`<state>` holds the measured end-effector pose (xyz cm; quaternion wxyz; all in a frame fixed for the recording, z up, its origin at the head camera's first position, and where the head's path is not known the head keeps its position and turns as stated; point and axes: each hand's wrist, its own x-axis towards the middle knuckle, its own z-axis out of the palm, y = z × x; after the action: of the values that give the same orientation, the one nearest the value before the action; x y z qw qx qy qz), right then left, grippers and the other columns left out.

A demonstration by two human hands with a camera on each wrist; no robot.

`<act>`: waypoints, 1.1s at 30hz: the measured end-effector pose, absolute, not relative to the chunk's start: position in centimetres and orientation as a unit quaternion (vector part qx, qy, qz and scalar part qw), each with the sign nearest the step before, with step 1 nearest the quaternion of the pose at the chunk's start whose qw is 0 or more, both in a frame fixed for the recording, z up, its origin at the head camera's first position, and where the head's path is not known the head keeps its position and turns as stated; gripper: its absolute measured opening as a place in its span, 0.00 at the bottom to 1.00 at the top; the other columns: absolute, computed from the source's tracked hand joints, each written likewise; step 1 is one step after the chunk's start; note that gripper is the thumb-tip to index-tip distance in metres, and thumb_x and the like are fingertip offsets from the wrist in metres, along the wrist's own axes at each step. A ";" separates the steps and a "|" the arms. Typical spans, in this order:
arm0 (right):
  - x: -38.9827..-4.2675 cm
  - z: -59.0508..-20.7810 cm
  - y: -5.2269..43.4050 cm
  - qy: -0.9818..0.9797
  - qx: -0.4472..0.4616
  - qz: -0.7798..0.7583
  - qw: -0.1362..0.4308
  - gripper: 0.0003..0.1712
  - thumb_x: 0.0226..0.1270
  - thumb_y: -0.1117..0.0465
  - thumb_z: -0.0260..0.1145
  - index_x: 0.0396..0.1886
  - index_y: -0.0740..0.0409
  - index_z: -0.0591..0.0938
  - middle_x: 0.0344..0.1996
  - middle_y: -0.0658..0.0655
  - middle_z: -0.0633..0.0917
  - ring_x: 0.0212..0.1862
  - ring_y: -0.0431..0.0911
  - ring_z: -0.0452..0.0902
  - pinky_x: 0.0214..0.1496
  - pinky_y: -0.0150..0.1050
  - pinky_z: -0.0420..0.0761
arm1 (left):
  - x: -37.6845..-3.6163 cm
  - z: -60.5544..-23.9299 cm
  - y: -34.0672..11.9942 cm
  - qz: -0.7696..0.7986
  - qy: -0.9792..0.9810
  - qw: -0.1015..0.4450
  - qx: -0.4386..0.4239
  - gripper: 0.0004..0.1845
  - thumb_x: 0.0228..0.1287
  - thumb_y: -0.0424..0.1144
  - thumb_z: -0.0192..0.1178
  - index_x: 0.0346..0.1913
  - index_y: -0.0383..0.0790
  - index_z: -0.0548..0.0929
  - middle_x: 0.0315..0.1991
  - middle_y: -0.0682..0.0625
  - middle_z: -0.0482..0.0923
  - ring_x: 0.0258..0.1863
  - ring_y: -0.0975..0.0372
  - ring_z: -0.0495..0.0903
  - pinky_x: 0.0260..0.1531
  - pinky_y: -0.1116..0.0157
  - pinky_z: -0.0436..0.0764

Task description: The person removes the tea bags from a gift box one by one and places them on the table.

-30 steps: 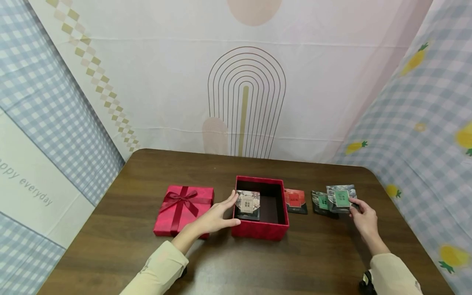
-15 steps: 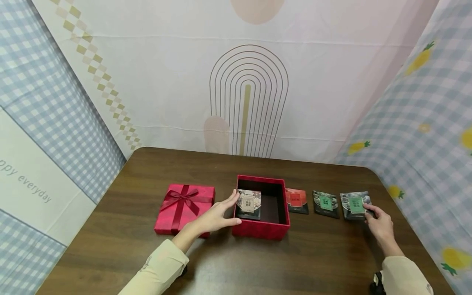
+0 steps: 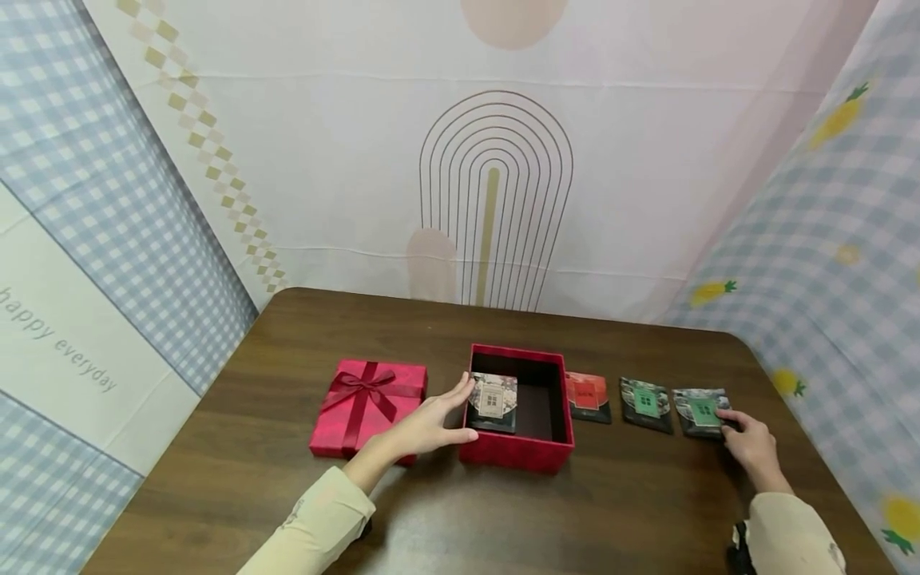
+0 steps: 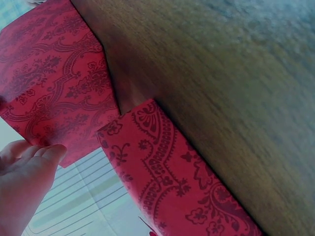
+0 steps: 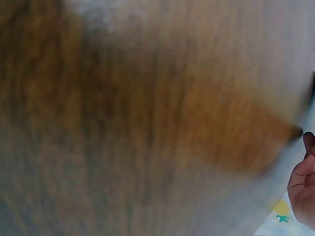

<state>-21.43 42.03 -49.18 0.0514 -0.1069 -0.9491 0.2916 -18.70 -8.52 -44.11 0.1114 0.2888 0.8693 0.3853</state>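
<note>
While our left hand (image 3: 424, 427) rests with straight fingers against the left wall of the open red box (image 3: 519, 455), our right hand (image 3: 751, 443) sits at the near right corner of the green packet (image 3: 703, 411) lying flat on the tabletop (image 3: 216, 487). Its fingers look curled at the packet's edge, but we cannot tell whether they pinch it or only touch it. One packet (image 3: 492, 402) leans inside the box against the left wall, and a red packet (image 3: 588, 397) and another green packet (image 3: 645, 405) lie in a row between the box and our right hand.

We judge the main risk to be a weak corner grip: the flat, slick packet could slip or pivot as it lifts and knock its neighbour just beside it. A push from our left hand could slide the box toward the lid with the bow (image 3: 368, 406). The right wrist view is too blurred to confirm contact.
</note>
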 end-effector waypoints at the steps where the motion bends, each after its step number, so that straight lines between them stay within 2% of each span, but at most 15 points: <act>1: -21.4 -49.2 42.1 -0.951 -0.106 0.286 0.051 0.20 0.60 0.68 0.50 0.51 0.74 0.73 0.48 0.79 0.72 0.42 0.67 0.68 0.35 0.43 0.68 | -18.7 -44.2 -8.5 0.385 0.869 0.111 0.290 0.42 0.60 0.46 0.59 0.70 0.33 0.49 0.71 0.39 0.40 0.67 0.50 0.52 0.63 0.53 0.57; 5: -21.3 -49.3 42.2 -0.953 -0.112 0.278 0.046 0.21 0.61 0.68 0.49 0.52 0.74 0.72 0.48 0.79 0.72 0.45 0.69 0.67 0.41 0.52 0.70 | -18.7 -44.2 -8.4 0.383 0.870 0.110 0.290 0.43 0.60 0.46 0.59 0.70 0.33 0.49 0.71 0.39 0.40 0.68 0.50 0.51 0.64 0.54 0.57; 9: -21.5 -49.4 42.0 -0.953 -0.122 0.275 0.034 0.21 0.62 0.67 0.47 0.54 0.73 0.70 0.55 0.81 0.65 0.52 0.74 0.60 0.52 0.62 0.61 | -18.7 -44.3 -8.4 0.386 0.868 0.108 0.293 0.43 0.60 0.46 0.60 0.70 0.32 0.49 0.71 0.37 0.41 0.67 0.49 0.52 0.63 0.53 0.57; 19: -21.5 -49.9 41.8 -0.948 -0.159 0.275 0.024 0.23 0.62 0.65 0.46 0.56 0.71 0.70 0.57 0.80 0.63 0.54 0.74 0.57 0.53 0.63 0.60 | -18.6 -44.3 -8.3 0.391 0.865 0.114 0.291 0.42 0.60 0.47 0.59 0.70 0.33 0.49 0.71 0.39 0.40 0.67 0.49 0.52 0.63 0.53 0.57; 27: -21.4 -49.9 41.4 -0.936 -0.177 0.300 0.043 0.23 0.62 0.65 0.47 0.55 0.72 0.70 0.56 0.79 0.66 0.54 0.72 0.60 0.54 0.60 0.62 | -18.6 -44.2 -8.5 0.392 0.867 0.110 0.287 0.42 0.60 0.47 0.59 0.70 0.33 0.49 0.71 0.40 0.40 0.67 0.50 0.52 0.63 0.53 0.57; 33: -21.1 -50.0 41.3 -0.931 -0.173 0.315 0.061 0.21 0.63 0.67 0.47 0.54 0.74 0.69 0.56 0.79 0.66 0.58 0.72 0.56 0.60 0.61 0.54 | -18.7 -44.2 -8.6 0.393 0.866 0.109 0.290 0.42 0.60 0.47 0.59 0.70 0.32 0.50 0.71 0.37 0.41 0.67 0.49 0.52 0.63 0.52 0.57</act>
<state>-21.14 41.27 -49.98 0.0612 -0.1730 -0.9311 0.3152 -18.69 -8.58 -44.19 0.1091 0.2899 0.8656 0.3934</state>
